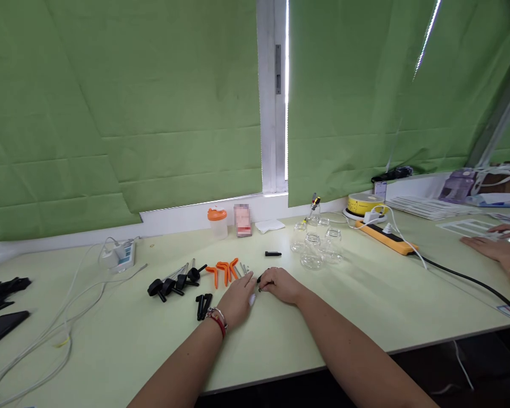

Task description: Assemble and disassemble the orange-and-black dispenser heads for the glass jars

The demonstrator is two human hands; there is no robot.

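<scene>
My right hand (280,285) is closed in a pinch, fingertips around a small black part (259,280) that is mostly hidden. Beside it, my left hand (236,299) rests low on the table with fingers stretched forward; a small white thing (252,299) shows at its inner edge. Just past the left fingertips lie small metal screws (243,268) and several orange wing-shaped handles (223,272). Two black plastic pieces (204,306) lie left of that hand. Farther left are several black clamp-like parts with metal rods (170,286). A short black ribbed piece (273,254) lies beyond both hands.
Several clear glass jars (312,252) stand right of centre. An orange-lidded cup (217,222) and a pinkish box (242,220) stand at the back. An orange power strip (386,237) with cords lies right; white cables (68,317) cross the left. Another person's hands (493,247) are far right.
</scene>
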